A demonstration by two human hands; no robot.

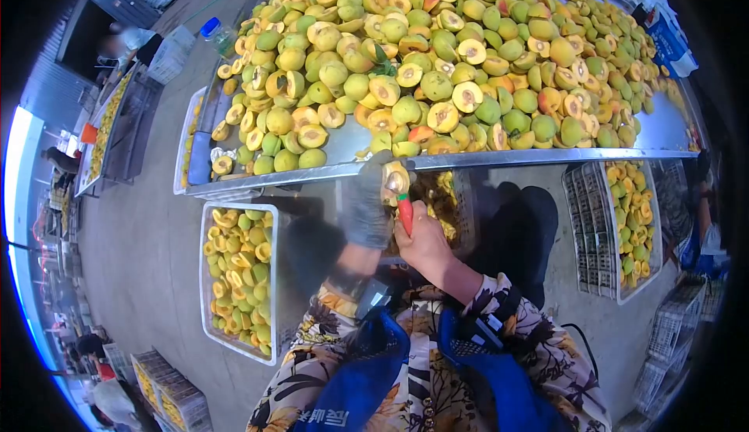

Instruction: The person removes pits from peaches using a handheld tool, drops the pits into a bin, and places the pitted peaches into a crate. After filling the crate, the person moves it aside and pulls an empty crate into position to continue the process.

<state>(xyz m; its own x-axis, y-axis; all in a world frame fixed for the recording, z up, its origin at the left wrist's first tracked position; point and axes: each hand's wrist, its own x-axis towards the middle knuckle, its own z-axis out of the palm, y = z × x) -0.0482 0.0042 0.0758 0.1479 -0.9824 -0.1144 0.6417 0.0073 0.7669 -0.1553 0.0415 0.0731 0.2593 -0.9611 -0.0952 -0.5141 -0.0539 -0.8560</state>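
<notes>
My left hand, in a grey glove, grips a halved peach with its cut face and pit area turned up, just at the table's front rim. In my bare right hand is a small tool with a red handle and a green collar. The tool's tip meets the cut face of the peach half; its exact shape is too small to make out. Right behind my hands, a large heap of green-yellow peaches, many of them halved, covers the metal table.
Below my hands is a crate with yellow pieces. White crates of peach halves stand on the floor, one at left and a stack at right. A blue-capped jar is at the table's left edge. Other people work at far left.
</notes>
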